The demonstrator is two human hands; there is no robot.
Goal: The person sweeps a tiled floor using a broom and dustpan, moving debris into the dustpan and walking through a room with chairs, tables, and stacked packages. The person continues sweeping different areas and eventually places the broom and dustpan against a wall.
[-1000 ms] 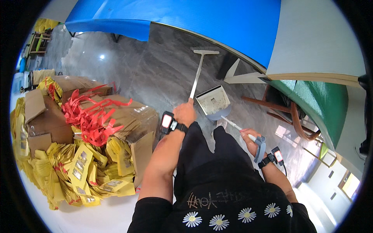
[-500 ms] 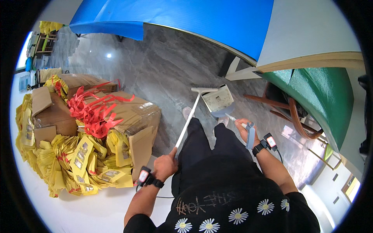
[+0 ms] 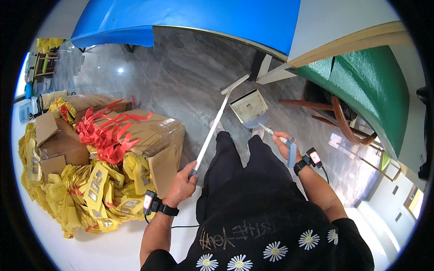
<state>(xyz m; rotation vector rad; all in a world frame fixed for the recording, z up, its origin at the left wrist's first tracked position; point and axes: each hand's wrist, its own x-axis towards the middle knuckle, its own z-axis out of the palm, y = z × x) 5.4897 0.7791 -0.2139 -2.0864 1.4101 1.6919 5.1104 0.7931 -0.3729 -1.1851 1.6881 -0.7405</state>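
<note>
My left hand [image 3: 181, 184] is closed around the lower end of a white-handled broom [image 3: 214, 128]. The broom slants up and away; its narrow head lies by the floor, beyond my feet and to the left of the dustpan's far edge. With my right hand [image 3: 285, 143] I grip the grey and white handle of a long-handled dustpan [image 3: 249, 109]. The pan is pale with a dark front lip and some dirty specks inside, and it is in front of my right foot. A black strap with a small device sits on each wrist.
Cardboard boxes [image 3: 135, 131] with red ribbons [image 3: 108, 133] and many folded yellow bags [image 3: 97, 185] stand at the left. A blue-covered table [image 3: 190, 22] with a white leg is ahead. A wooden chair [image 3: 343, 118] sits under a green-covered table [image 3: 377, 90] at the right. Grey marbled floor [image 3: 176, 77] lies between.
My left hand has moved left and up, and the broom head has swung up and tilted, away from the dustpan. The dustpan has shifted slightly left in view; my right hand still grips it.
</note>
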